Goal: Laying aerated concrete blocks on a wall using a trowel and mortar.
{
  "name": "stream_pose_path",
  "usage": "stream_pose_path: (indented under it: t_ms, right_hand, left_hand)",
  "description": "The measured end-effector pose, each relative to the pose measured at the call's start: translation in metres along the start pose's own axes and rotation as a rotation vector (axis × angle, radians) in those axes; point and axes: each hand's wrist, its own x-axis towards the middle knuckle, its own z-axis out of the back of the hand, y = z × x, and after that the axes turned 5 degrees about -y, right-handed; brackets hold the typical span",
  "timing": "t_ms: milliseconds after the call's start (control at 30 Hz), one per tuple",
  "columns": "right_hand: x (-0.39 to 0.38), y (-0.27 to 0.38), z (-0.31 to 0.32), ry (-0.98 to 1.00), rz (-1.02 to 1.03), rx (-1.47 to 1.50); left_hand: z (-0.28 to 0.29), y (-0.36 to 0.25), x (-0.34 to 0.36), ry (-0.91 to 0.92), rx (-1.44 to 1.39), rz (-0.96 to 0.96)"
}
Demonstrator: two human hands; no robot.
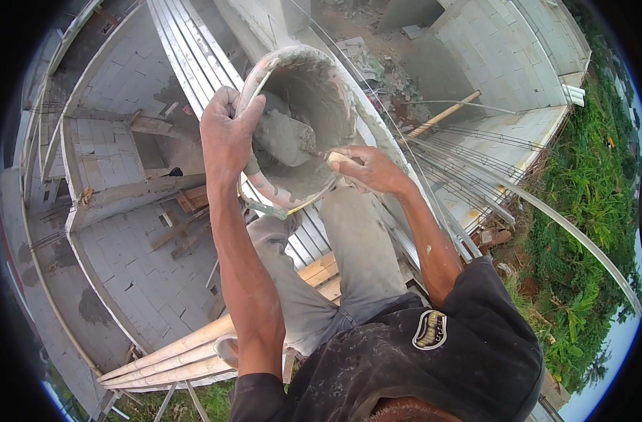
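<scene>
A mortar-caked bucket (340, 91) is tipped so that its mouth faces me, with wet grey mortar (293, 84) coating the inside. My left hand (228, 130) grips the rim at its left side, thumb toward the opening. In my right hand (369, 169) is the pale handle of a trowel (287, 138), my fingers wrapped round it. The trowel's blade, smeared with mortar, lies inside the bucket. The bucket's handle (307, 205), with a yellow stretch on it, hangs along the lower rim above my knees.
Long metal channels (194, 49) run beneath the bucket. Bamboo poles (173, 352) and planks lie below me at left. Pale block walls (135, 281) enclose rooms far down on both sides. A taut string (377, 95) passes right of the bucket; rebar cages (469, 158) and greenery lie further right.
</scene>
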Motion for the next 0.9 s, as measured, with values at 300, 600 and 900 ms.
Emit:
stream_pose_path:
  t_ms: [300,600,900]
  right_hand:
    - [-0.114,-0.065,0.025,-0.255,-0.179,0.303]
    - [-0.24,-0.171,0.026,-0.733,-0.409,-0.12]
    - [-0.239,-0.151,-0.001,-0.883,-0.156,-0.763]
  left_hand:
    - [-0.021,0.008,0.012,-0.036,-0.099,0.129]
    - [-0.017,0.019,0.02,-0.119,-0.05,0.145]
    - [-0.009,0.028,0.025,-0.226,-0.033,0.098]
